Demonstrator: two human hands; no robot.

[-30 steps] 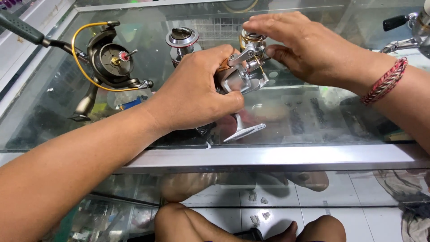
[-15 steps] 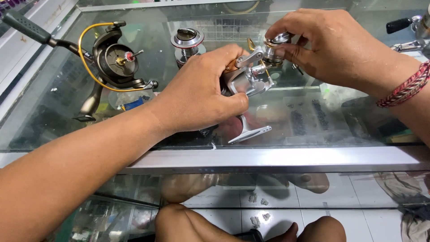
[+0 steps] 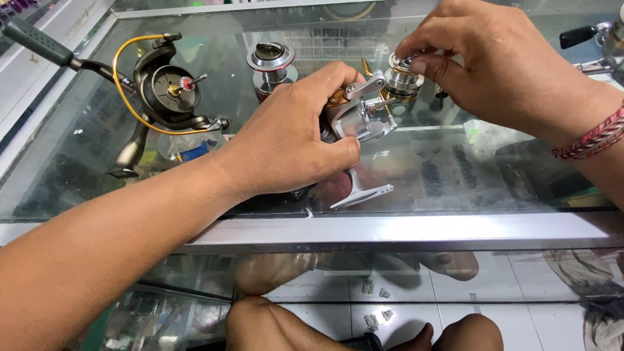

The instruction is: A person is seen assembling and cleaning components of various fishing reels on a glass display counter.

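Now, entries near to far; clock directions taken from the silver reel.
Counter edge [image 3: 403, 231]: metal strip at 6 o'clock, nearest the viewer, glass top [image 3: 455, 162] beyond it.
Silver reel [image 3: 356, 123]: centre of the glass, foot [image 3: 363, 195] pointing to 6 o'clock and resting on the glass.
Left hand [image 3: 286, 140]: at 9 o'clock, fingers wrapped tight around the reel body, thumb along its lower side.
Right hand [image 3: 500, 71]: at 2 o'clock, fingertips [image 3: 421, 65] pinched narrow on the spool [image 3: 403, 78] at the reel's front end; red bracelet [image 3: 595, 136] on the wrist.
Dark reel [image 3: 166, 94]: at 9 to 10 o'clock, well apart, yellow bail, lying on the glass.
Loose spool [image 3: 272, 62]: at 11 o'clock, upright, apart from both hands.
Handle knob [image 3: 578, 36]: black, far at 2 o'clock.
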